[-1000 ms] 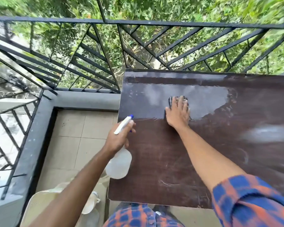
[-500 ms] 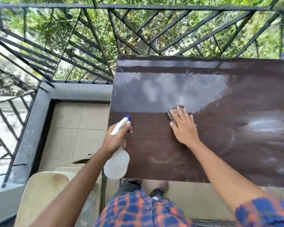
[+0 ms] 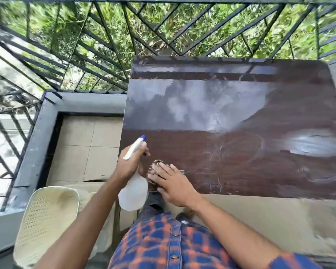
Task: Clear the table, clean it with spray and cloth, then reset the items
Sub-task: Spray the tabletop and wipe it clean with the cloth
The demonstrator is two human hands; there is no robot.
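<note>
The dark brown table (image 3: 241, 156) fills the right half of the head view, with wet shine across its far part. My left hand (image 3: 129, 165) grips a clear spray bottle (image 3: 133, 195) with a white and blue nozzle, held at the table's near left corner. My right hand (image 3: 173, 183) presses flat on a dark cloth (image 3: 156, 166) at the table's near left edge. Only a small part of the cloth shows beyond the fingers.
A black metal railing (image 3: 105, 55) runs along the far side and the left, with greenery behind. A cream perforated plastic chair (image 3: 47, 220) stands at the lower left. Beige floor tiles (image 3: 89, 148) lie left of the table.
My right hand has dragged the cloth from the table's middle toward the near left edge. The left hand with the bottle stays at the near left corner.
</note>
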